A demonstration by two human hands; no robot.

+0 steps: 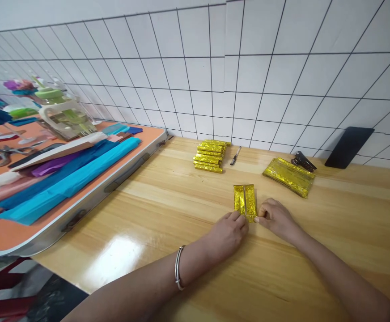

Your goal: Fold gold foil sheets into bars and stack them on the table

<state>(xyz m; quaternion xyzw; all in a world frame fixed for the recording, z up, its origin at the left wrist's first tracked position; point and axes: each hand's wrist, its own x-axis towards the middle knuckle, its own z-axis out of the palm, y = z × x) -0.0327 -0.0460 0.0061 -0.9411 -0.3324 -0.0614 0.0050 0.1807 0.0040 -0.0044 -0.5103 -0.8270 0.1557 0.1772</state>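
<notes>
A small gold foil piece (pixel 239 195) lies flat on the wooden table in front of me, with a narrow strip running down its middle. My left hand (pixel 229 231), wearing a silver bangle (pixel 179 268) at the wrist, has its fingers curled together on the lower left edge of the foil. At the lower right corner, my right hand (pixel 278 220) pinches the foil between thumb and bent forefinger. The fingertips of the left hand are partly hidden.
Behind the foil are stacked gold rolls (pixel 209 157) and a cutter knife (pixel 235 156). To the right lie a gold foil stack (pixel 289 176), a black clip (pixel 304 162) and a black phone-like slab (pixel 348 147) against the tiled wall. An orange-topped table (pixel 151 134) holds coloured paper and scissors (pixel 3 155).
</notes>
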